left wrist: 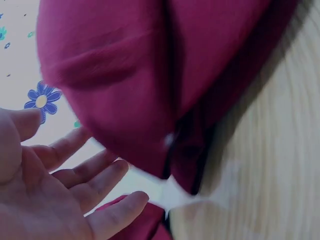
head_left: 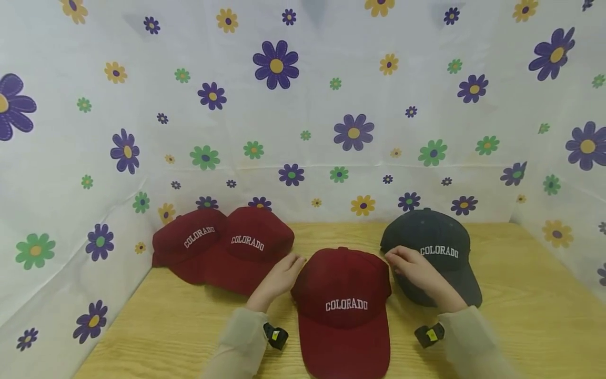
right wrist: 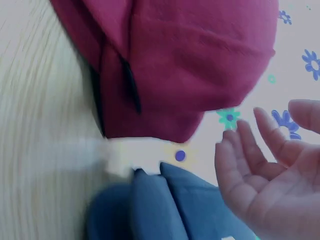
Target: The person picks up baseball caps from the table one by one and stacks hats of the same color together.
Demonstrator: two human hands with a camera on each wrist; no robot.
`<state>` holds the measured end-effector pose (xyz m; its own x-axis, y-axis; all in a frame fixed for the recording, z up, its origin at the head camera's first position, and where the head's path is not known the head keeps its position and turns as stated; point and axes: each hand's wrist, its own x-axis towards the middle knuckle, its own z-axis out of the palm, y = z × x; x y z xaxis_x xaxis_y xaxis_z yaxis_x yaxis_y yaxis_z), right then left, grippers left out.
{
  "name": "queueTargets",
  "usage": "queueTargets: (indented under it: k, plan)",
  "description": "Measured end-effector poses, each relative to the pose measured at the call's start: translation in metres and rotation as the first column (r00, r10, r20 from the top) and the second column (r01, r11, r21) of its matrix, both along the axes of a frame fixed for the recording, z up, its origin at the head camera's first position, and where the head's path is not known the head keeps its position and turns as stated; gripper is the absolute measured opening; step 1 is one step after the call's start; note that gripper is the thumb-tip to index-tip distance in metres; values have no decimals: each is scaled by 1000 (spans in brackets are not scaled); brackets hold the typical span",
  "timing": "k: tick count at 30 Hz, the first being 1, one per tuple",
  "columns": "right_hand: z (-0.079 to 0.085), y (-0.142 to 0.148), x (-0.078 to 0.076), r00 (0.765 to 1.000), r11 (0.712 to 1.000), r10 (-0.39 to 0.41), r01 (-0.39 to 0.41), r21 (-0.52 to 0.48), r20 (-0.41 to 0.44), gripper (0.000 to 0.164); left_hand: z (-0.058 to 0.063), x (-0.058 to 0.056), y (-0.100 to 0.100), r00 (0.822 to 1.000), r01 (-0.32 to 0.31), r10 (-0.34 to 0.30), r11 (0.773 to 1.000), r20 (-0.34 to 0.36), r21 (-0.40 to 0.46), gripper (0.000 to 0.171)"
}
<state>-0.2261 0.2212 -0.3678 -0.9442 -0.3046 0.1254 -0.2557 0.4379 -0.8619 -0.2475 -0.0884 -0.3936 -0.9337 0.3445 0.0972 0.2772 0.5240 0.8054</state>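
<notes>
A dark red baseball cap point(head_left: 344, 284) with white COLORADO lettering sits on the table, its brim toward me. To its left is my left hand point(head_left: 281, 279); in the left wrist view its fingers point(left wrist: 107, 182) are loosely bent beside the cap's rear edge, and whether they touch the fabric I cannot tell. Across the crown, my right hand point(head_left: 413, 266) is raised by the cap's right side. Its fingers point(right wrist: 242, 150) are slightly curved, apart from the red fabric and holding nothing. Behind that hand stands a dark navy COLORADO cap point(head_left: 428, 231), partly covered by it.
Two more dark red COLORADO caps, one point(head_left: 189, 239) overlapped by the other point(head_left: 260, 231), lie at the back left. The wooden table point(head_left: 530, 316) meets a white flowered cloth point(head_left: 312, 105) at its back and sides. A black wrist device point(head_left: 275, 336) hangs below each sleeve.
</notes>
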Motion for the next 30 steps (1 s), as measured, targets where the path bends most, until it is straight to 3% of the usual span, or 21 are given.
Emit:
queueTargets:
  k: [6, 13, 19, 23, 30]
  plan:
    - [-13, -12, -9, 1000, 1000, 2, -3, 30, 6, 28, -6, -6, 12, 995, 20, -29, 996, 96, 92, 38]
    - [-20, -14, -13, 997, 998, 65, -64, -25, 34, 28, -6, -7, 13, 993, 0, -18, 988, 115, 155, 34]
    - [-18, -17, -14, 990, 987, 144, -143, -80, 9, 27, 1, -3, 18, 989, -13, -26, 964, 145, 266, 36]
    - [-16, -19, -12, 988, 980, 156, -157, -120, -22, 23, 7, 1, 24, 993, -47, 11, 949, 115, 311, 29]
    - [-12, -26, -5, 996, 993, 46, -54, -103, -78, 20, 4, 0, 29, 996, -86, 79, 934, 34, 347, 21]
